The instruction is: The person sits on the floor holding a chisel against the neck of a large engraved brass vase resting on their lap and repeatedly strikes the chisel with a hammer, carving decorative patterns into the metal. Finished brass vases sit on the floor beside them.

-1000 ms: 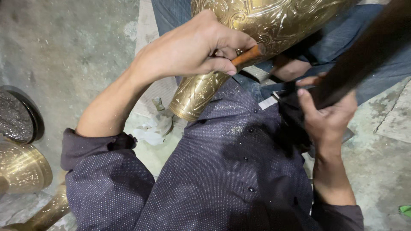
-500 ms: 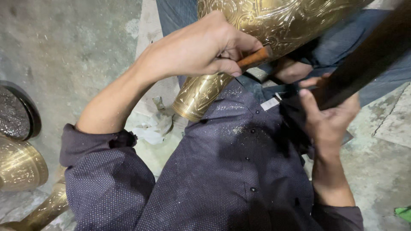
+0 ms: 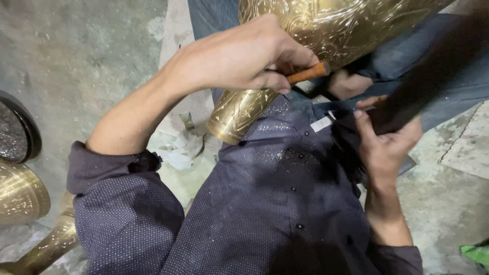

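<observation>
A large engraved brass vessel (image 3: pixel 326 25) lies across my lap, its flared neck (image 3: pixel 239 114) pointing down toward my shirt. My left hand (image 3: pixel 244 56) rests against the vessel and is closed around a thin tool with an orange-brown handle (image 3: pixel 308 74). My right hand (image 3: pixel 387 140) grips a long dark bar-shaped tool (image 3: pixel 433 71) that slants up to the right, blurred. The tips of both tools are hidden behind the hands and vessel. Fine brass dust speckles my dark dotted shirt (image 3: pixel 265 203).
Other brass pieces (image 3: pixel 20 191) stand at the left edge, beside a dark round dish (image 3: pixel 18 132). Crumpled pale paper (image 3: pixel 181 150) lies on the concrete floor (image 3: pixel 76 61). A green scrap (image 3: pixel 476 252) shows at the lower right.
The view has shifted slightly. My left hand and the orange-handled tool sit a little higher against the vessel. My right hand keeps its grip on the dark tool.
</observation>
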